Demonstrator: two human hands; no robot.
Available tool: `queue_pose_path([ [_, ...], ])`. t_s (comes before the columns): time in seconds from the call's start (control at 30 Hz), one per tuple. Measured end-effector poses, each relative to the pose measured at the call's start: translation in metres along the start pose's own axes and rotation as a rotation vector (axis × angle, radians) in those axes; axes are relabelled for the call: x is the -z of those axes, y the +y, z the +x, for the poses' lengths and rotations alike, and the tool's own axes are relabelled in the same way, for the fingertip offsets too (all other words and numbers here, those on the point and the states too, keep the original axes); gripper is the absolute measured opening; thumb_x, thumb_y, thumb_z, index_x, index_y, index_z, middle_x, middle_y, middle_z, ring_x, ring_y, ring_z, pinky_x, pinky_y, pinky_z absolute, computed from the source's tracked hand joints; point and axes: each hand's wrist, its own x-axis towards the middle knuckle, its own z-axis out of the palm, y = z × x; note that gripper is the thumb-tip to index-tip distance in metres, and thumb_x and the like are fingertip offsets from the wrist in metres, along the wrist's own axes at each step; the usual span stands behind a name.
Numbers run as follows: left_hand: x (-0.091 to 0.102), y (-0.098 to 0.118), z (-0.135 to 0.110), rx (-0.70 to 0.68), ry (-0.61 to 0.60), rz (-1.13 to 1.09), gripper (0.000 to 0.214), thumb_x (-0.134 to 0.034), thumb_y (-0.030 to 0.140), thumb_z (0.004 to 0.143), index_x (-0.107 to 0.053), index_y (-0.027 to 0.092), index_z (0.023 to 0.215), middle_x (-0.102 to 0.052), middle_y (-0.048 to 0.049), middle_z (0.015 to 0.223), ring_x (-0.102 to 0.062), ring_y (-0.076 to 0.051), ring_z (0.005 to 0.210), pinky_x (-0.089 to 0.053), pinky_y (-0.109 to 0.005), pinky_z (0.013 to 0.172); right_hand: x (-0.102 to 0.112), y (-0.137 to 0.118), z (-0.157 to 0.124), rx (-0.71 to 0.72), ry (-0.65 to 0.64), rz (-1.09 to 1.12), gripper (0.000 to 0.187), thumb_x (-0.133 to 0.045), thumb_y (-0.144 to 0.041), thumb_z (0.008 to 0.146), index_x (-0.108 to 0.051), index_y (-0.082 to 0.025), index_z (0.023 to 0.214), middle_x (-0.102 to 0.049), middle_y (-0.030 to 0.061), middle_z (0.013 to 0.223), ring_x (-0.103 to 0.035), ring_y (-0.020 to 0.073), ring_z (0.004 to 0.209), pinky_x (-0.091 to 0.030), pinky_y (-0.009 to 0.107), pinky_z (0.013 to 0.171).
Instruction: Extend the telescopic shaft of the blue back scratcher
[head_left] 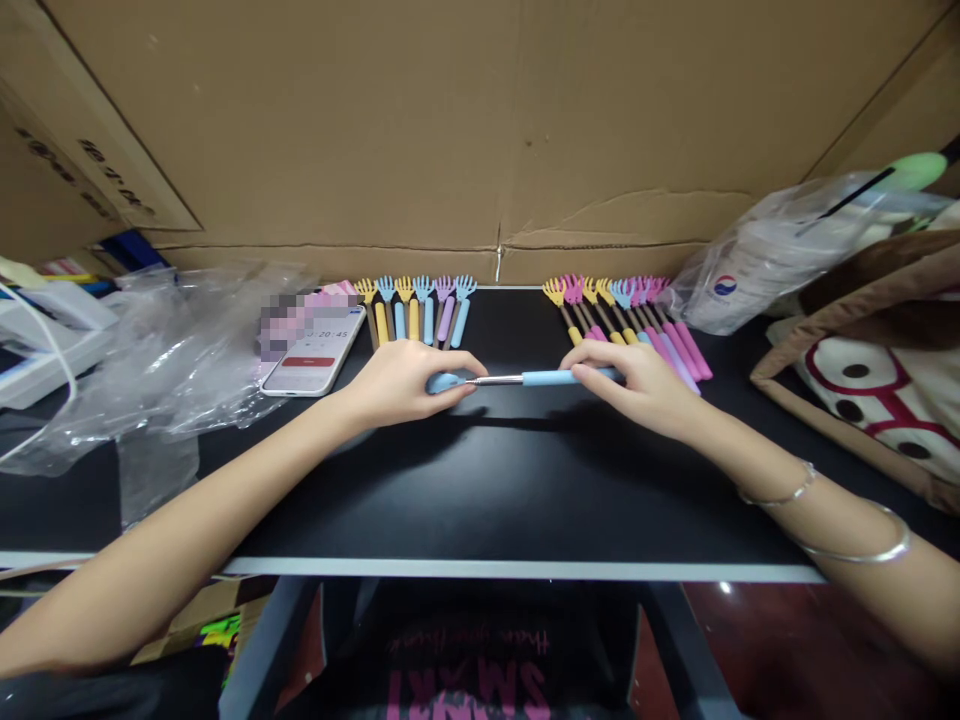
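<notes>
A blue back scratcher (pixel 551 378) with a silver metal shaft is held level between my two hands, above the black table. My left hand (pixel 409 382) pinches its blue claw end between thumb and fingers, so most of the claw is hidden. Its blue handle lies in the grip of my right hand (pixel 637 382). Behind my left hand lies a row of back scratchers (pixel 424 305) in yellow, blue and purple, claws toward the cardboard. A second row of back scratchers (pixel 626 310), in yellow, pink, blue and purple, lies behind my right hand.
On the left are a phone (pixel 315 355) and crumpled clear plastic bags (pixel 172 350). To the right stand a bagged plastic cup (pixel 757 265) and a brown-and-white bag (pixel 862 380). A cardboard wall (pixel 420 130) closes the back of the black table (pixel 480 490).
</notes>
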Motion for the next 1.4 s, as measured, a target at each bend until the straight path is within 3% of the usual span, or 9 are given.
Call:
queue_pose_path([
  [0.4,0.0024,0.001,-0.0007,-0.006,0.002,0.084,0.027,-0.045,0.041,0.086,-0.064,0.03,0.102,-0.059,0.0041,0.058,-0.048,-0.009,0.049,-0.026,-0.02,0.051,-0.0021,-0.0004,0.0015,-0.014,0.009,0.027,0.026,-0.042,-0.038,0.086,-0.059,-0.018,0.082,-0.058,-0.0011,0.066,-0.046,0.0093,0.055,-0.033,0.023,0.054],
  [1.1,-0.0025,0.0011,-0.0014,-0.041,0.096,0.112,0.022,-0.048,0.038,0.085,-0.064,0.031,0.099,-0.066,0.0044,0.065,-0.051,-0.009,0.048,-0.027,-0.019,0.05,-0.0045,-0.0031,0.0002,-0.051,0.041,0.046,0.02,-0.047,-0.035,0.083,-0.058,-0.019,0.079,-0.055,-0.0023,0.059,-0.046,0.0094,0.053,-0.033,0.023,0.053],
  [1.4,0.0002,-0.0024,-0.0016,-0.052,0.085,0.102,0.023,-0.049,0.039,0.086,-0.065,0.029,0.099,-0.066,0.0037,0.068,-0.054,-0.008,0.052,-0.028,-0.019,0.05,-0.0023,-0.0026,0.001,0.006,-0.003,0.068,0.023,-0.044,-0.038,0.087,-0.057,-0.02,0.084,-0.06,0.001,0.073,-0.052,0.0108,0.062,-0.037,0.023,0.06],
])
